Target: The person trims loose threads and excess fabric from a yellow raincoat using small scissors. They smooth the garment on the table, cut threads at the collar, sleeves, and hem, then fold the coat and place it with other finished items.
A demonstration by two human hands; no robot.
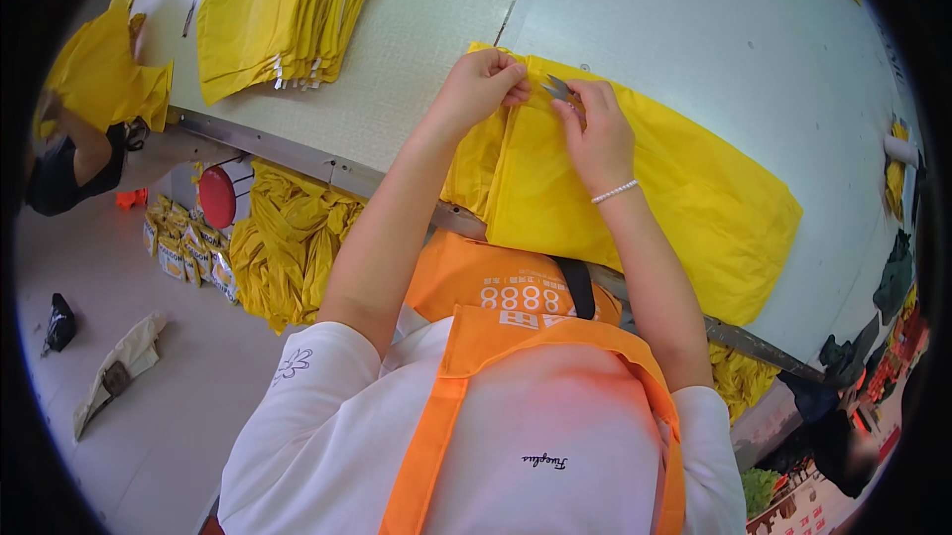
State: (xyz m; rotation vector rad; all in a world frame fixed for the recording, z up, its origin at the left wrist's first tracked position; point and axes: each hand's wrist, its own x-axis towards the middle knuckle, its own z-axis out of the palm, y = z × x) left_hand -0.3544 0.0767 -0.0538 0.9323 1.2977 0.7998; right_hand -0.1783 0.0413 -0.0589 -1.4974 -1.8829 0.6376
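Observation:
A large piece of yellow fabric (pixel 674 178), apparently a folded garment, lies across the table edge in front of me. My left hand (pixel 483 89) is closed, thumb and fingers pinching at the fabric's far edge beside a seam. A pair of small metal thread snips (pixel 559 89) sits in my right hand (pixel 601 138), the blades pointing left toward the pinched spot. The blades are apart from my left fingers. Whether a thread lies between the two hands is too small to tell. A beaded bracelet circles my right wrist.
A stack of yellow fabric pieces (pixel 288 9) lies at the table's far left. Below the table's metal edge (pixel 297 158) are a heap of yellow fabric (pixel 288 237) and a red stool (pixel 217 197). At far left, another person (pixel 84 148) handles yellow fabric.

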